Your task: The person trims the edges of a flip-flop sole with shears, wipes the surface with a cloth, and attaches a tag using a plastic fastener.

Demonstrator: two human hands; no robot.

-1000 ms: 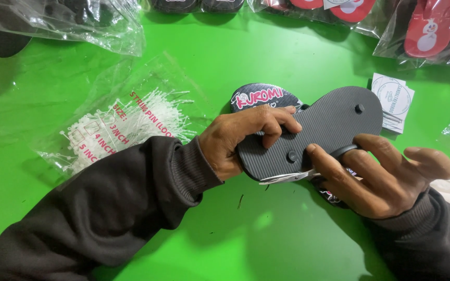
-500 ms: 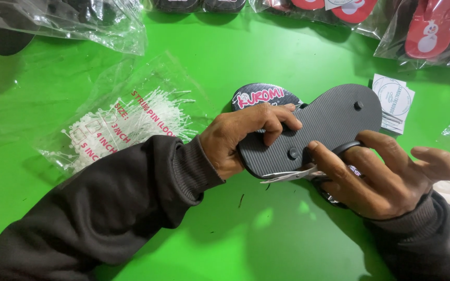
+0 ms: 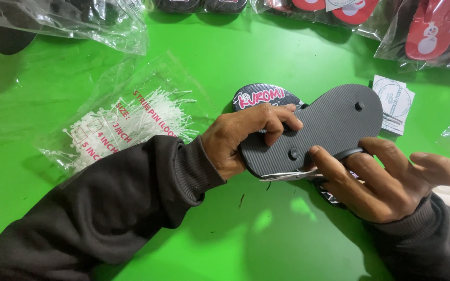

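Dark grey flip-flop (image 3: 334,125): ribbed sole upward, angled, heel end held; scissors (image 3: 292,175) blades at its lower edge.

bag of white loop pins (image 3: 131,122) left; bagged red sandals (image 3: 433,31) top right.

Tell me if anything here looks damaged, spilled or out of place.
Nothing stands out. The left hand holds the dark flip-flop sole up, the right hand works scissors at its edge, and the bag of white ties lies closed on the green table.
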